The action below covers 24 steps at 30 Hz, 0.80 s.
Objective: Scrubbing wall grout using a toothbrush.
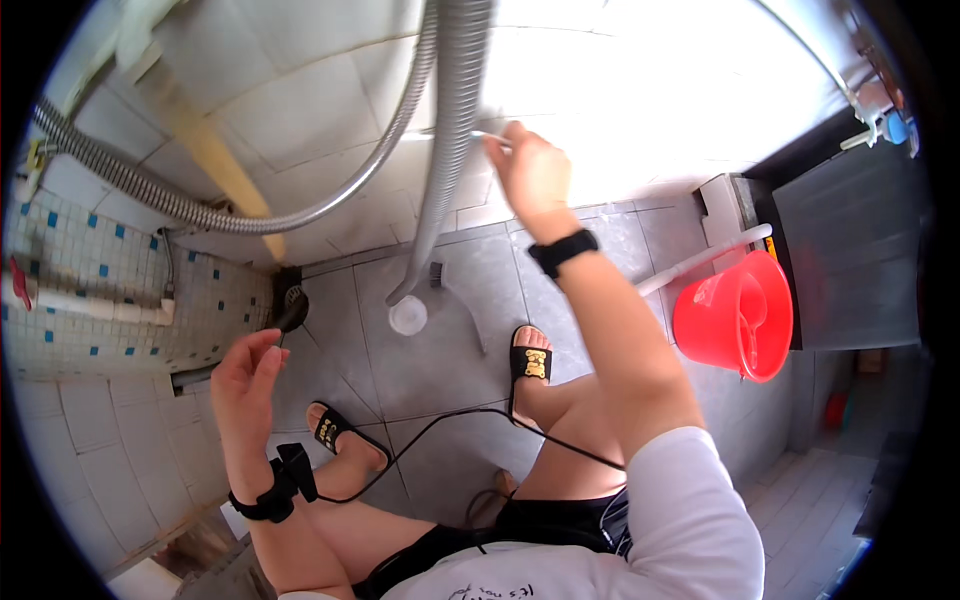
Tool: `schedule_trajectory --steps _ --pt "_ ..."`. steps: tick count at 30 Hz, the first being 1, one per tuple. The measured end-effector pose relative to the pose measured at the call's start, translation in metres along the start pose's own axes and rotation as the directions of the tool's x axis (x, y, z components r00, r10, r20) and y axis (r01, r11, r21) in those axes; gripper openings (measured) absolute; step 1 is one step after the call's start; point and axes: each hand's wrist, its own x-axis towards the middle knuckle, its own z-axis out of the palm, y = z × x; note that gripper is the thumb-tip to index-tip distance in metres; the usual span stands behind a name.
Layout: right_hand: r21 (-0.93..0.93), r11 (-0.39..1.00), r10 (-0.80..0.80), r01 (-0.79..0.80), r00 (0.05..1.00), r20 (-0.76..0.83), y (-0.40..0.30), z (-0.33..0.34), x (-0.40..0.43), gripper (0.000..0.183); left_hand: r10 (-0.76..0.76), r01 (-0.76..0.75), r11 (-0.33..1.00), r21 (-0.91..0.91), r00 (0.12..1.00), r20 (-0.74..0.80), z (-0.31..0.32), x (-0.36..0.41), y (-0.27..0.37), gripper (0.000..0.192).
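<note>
My right hand [536, 169] is shut on a slim white stick [491, 138], blurred, its tip beside a grey corrugated hose [451, 112]. A pale strip also shows on the hose's far side; whether it belongs to the stick I cannot tell. The hose runs down to a round white drain cover [408, 315] on the floor. My left hand [246, 382] is raised at the left, thumb and fingers close together. A thin dark stem with a dark oval end [295, 311] rises from the fingertips; its kind is unclear.
A ribbed metal hose [300, 221] loops across the tiled wall. Beneath it leans a yellowish board [225, 165]. A grey-handled brush [469, 307] lies on the tiles. At right stand a red bucket [694, 322] holding a red ladle [750, 322], and a white pipe [705, 259].
</note>
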Motion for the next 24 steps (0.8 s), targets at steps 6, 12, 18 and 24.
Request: schedule_trajectory --steps 6,12,18,24 --pt "-0.002 0.986 0.166 -0.167 0.986 -0.019 0.062 -0.012 0.005 0.031 0.022 -0.024 0.996 0.082 1.0 0.018 0.006 -0.001 -0.009 0.021" --pt "-0.06 0.938 0.339 -0.341 0.94 -0.047 0.104 -0.039 0.003 0.03 -0.023 0.021 0.997 0.077 0.999 0.027 0.002 0.003 -0.013 0.023" --pt "0.027 0.997 0.079 -0.077 0.995 -0.057 0.028 -0.016 0.007 0.027 -0.007 0.0 0.997 0.083 0.997 0.081 0.015 0.001 -0.002 0.024" --pt "-0.022 0.976 0.213 -0.215 0.973 -0.084 0.084 -0.013 0.0 0.031 -0.021 0.018 0.999 0.05 0.998 0.063 0.001 -0.001 -0.012 0.023"
